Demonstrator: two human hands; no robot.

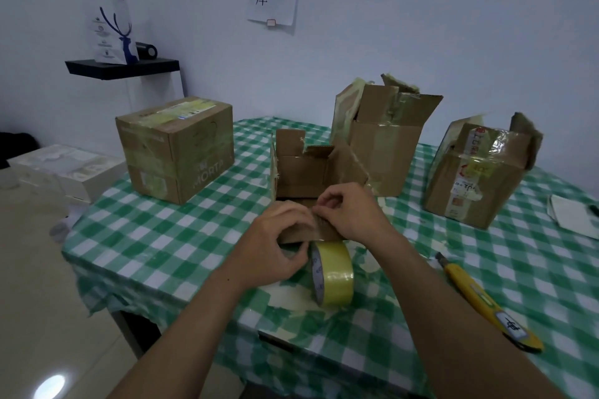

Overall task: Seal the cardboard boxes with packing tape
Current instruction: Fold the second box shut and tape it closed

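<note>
Hands meet at the middle of the checked cloth, over the near flap of a small open box. Left hand has its fingers curled round the flap's left end, thumb on top. Right hand comes in from five o'clock, its fingers bent tight and pinching the flap's upper edge beside the left thumb; whether a tape end lies between the fingertips cannot be told. The box's other flaps stand up and its inside is bare. Just below the flap, at six o'clock, a yellow tape roll stands on edge on the cloth, close against the left fingers. At nine o'clock of the open box sits a sealed box, taped shut across its top. At two o'clock a tall box stands with ragged flaps raised, touching the open box's right flap. At three o'clock, well apart, a third box leans with its flaps loose. A yellow knife lies at four o'clock, near the right forearm.
</note>
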